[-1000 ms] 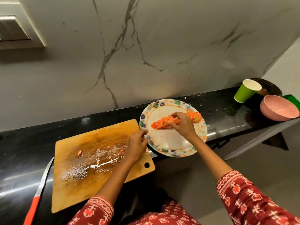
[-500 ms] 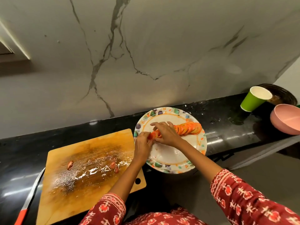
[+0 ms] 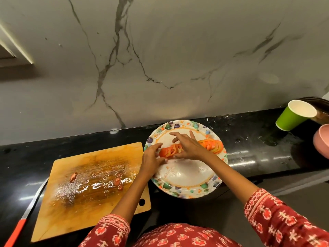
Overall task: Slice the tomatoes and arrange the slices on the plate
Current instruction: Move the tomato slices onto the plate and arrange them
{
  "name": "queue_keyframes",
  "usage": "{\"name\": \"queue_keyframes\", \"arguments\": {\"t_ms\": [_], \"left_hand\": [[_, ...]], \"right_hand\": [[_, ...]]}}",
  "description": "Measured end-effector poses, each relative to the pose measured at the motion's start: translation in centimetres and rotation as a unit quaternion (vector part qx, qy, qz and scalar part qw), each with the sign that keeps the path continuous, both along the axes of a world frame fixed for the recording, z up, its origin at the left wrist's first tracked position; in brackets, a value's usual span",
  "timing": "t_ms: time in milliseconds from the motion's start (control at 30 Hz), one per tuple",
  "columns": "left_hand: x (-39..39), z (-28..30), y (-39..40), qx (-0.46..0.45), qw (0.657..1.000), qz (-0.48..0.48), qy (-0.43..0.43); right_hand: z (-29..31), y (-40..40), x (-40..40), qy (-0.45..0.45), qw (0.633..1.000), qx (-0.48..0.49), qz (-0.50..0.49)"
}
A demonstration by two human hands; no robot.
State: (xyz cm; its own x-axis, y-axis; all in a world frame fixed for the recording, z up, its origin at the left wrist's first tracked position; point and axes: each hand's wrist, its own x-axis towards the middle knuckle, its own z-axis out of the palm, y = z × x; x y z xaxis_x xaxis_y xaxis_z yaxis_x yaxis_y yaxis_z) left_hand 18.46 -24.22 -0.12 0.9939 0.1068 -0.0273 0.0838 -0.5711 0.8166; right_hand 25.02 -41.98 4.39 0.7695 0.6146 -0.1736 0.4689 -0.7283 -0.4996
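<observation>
A round plate (image 3: 185,182) with a fruit-patterned rim sits on the black counter. A row of overlapping tomato slices (image 3: 211,146) runs across its far half. My right hand (image 3: 188,147) lies over the middle of the row, fingers spread and fairly straight, touching the slices. My left hand (image 3: 151,159) is at the row's left end, fingers extended against the end slice (image 3: 166,152). The wet wooden cutting board (image 3: 92,186) lies left of the plate with a few tomato scraps (image 3: 73,177) on it.
A knife (image 3: 26,213) with a red handle lies left of the board. At the right stand a green paper cup (image 3: 293,115), a pink bowl (image 3: 322,139) and a dark dish (image 3: 318,106) behind them. A marble wall rises behind the counter. The plate overhangs the counter's front edge.
My left hand moved from the cutting board's edge onto the plate, reaching the left end of the slice row. My right hand shifted left along the row and spread its fingers.
</observation>
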Motion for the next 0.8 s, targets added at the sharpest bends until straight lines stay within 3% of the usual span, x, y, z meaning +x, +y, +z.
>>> {"name": "queue_keyframes", "arguments": {"t_ms": [333, 800], "left_hand": [[-0.3, 0.2, -0.9, 0.016, 0.999, 0.029, -0.027], [0.5, 1.0, -1.9, 0.046, 0.999, -0.002, -0.006]], "right_hand": [[-0.8, 0.0, -0.1, 0.000, 0.999, 0.038, 0.018], [-0.4, -0.4, -0.2, 0.005, 0.999, 0.025, 0.021]]}}
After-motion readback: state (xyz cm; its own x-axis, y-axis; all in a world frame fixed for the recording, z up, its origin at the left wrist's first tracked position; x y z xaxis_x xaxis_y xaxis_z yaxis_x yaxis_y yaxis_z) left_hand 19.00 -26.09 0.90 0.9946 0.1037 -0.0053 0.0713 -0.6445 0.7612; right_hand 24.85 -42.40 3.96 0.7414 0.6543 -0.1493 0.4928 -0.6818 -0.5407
